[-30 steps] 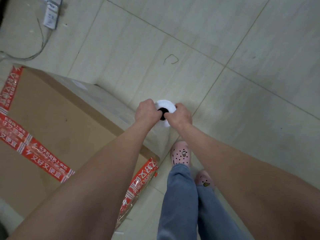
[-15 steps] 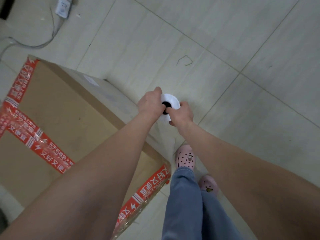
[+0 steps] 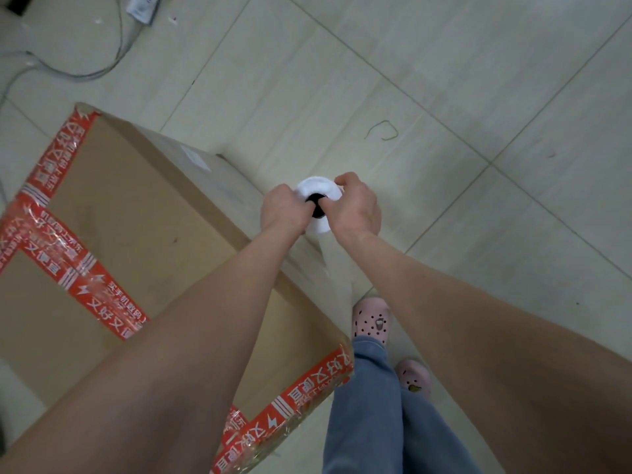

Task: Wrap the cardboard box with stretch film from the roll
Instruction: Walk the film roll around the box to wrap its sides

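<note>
A large cardboard box (image 3: 136,213) with red printed tape stands on the floor at the left. An upright white roll of stretch film (image 3: 316,189), seen from its top end with a dark core hole, is beside the box's right side. My left hand (image 3: 284,213) and my right hand (image 3: 357,208) both grip the roll's top, thumbs at the core. A clear sheet of film (image 3: 337,268) runs from the roll down along the box's right side toward its near corner, where wrinkled film covers the tape.
The pale tiled floor (image 3: 478,97) spreads to the right and beyond. A power strip (image 3: 142,5) and grey cables (image 3: 68,71) lie at the top left. My feet in pink clogs (image 3: 372,319) and jeans stand just right of the box's near corner.
The roll and both hands have shifted along the box's right side, and the view has swung so that more of the box's top and far corner show.
</note>
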The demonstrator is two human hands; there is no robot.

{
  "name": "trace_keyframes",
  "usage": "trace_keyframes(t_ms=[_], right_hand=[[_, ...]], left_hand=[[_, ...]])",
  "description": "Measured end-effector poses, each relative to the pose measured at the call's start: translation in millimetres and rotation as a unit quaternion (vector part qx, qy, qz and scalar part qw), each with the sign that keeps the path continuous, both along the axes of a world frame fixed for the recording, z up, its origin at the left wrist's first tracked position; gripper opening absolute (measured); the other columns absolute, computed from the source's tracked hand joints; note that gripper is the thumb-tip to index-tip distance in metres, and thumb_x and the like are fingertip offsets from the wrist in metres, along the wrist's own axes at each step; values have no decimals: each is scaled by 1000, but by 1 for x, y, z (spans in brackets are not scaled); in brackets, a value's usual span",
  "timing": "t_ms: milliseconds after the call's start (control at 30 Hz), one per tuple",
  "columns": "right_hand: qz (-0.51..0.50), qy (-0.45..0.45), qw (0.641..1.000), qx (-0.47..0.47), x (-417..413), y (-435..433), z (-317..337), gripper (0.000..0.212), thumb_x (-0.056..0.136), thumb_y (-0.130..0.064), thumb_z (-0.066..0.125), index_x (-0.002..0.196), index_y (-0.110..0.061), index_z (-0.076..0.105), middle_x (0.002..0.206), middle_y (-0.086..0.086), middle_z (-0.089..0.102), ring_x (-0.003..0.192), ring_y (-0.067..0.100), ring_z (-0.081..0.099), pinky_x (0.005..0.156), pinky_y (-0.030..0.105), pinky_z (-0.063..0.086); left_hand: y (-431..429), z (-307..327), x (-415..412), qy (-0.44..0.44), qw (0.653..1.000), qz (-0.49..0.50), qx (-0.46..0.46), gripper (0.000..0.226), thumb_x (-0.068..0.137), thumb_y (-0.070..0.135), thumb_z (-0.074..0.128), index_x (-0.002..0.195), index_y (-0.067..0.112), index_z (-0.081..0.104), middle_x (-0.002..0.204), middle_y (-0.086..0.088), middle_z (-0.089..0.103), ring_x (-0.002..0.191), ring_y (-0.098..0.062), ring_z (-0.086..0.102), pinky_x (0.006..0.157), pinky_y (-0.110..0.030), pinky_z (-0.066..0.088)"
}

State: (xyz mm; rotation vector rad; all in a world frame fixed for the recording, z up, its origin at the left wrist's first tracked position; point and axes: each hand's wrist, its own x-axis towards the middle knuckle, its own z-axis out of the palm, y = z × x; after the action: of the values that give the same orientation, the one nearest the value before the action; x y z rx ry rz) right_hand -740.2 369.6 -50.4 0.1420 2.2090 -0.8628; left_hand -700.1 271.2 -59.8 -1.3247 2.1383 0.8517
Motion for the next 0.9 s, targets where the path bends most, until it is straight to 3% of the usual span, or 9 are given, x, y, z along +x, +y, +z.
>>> trace_keyframes(t_ms=[133, 233, 367, 500, 767, 833, 900], right_hand=[[11, -35, 999, 21, -7, -9, 3, 40, 87, -25, 57, 126, -24, 49, 117, 3, 60, 106, 26, 58, 74, 28, 40], [24, -23, 999, 15, -16, -9, 7, 32, 87, -19, 55, 119, -23, 55, 113, 4, 62, 104, 27, 58, 77, 31, 44], [68, -28, 997, 22, -31, -11, 11, 33, 88, -13, 53, 119, -20, 59, 112, 3, 63, 104, 26, 59, 83, 34, 47], [151, -10, 987, 47, -45, -16, 5, 16, 78, -8, 49, 85, -19, 58, 77, -1, 58, 78, 25, 58, 60, 32, 43], [250, 12, 968, 15, -67, -52, 9, 16, 78, -8, 49, 80, -22, 56, 72, -3, 55, 77, 26, 55, 56, 28, 35], [244, -1, 970, -8, -68, -64, 9, 27, 83, -12, 52, 102, -29, 62, 96, 1, 65, 93, 26, 59, 67, 29, 43], [222, -42, 974, -17, -69, -74, 8, 45, 87, -20, 58, 131, -24, 51, 119, 5, 62, 111, 26, 57, 81, 30, 43]], left_hand=[[-2, 1, 2, 3, 996, 82, 42, 30, 78, 29, 60, 91, 3, 65, 84, -13, 71, 68, -28, 70, 66, -39, 59], [-4, 2, -8, -19, 999, -25, -11, 34, 83, 30, 60, 102, 3, 57, 95, -7, 64, 85, -27, 62, 66, -32, 47], [-5, 7, -27, -3, 980, -176, -91, 29, 86, 17, 56, 113, 9, 50, 109, -10, 55, 98, -30, 57, 65, -33, 36], [-11, 3, -42, -8, 972, -215, -98, 24, 86, 16, 55, 110, 10, 52, 107, -9, 55, 96, -30, 58, 65, -33, 35], [-45, 3, -47, -9, 995, -61, -80, 21, 83, 19, 53, 101, 7, 52, 101, -12, 60, 91, -32, 58, 66, -33, 38], [-56, 4, -42, -16, 996, -4, -90, 22, 83, 19, 55, 102, 6, 52, 104, -14, 61, 95, -33, 58, 69, -32, 38], [-64, 5, -35, -22, 993, 70, -95, 27, 84, 22, 59, 105, 6, 53, 109, -15, 61, 101, -33, 57, 72, -32, 37]])
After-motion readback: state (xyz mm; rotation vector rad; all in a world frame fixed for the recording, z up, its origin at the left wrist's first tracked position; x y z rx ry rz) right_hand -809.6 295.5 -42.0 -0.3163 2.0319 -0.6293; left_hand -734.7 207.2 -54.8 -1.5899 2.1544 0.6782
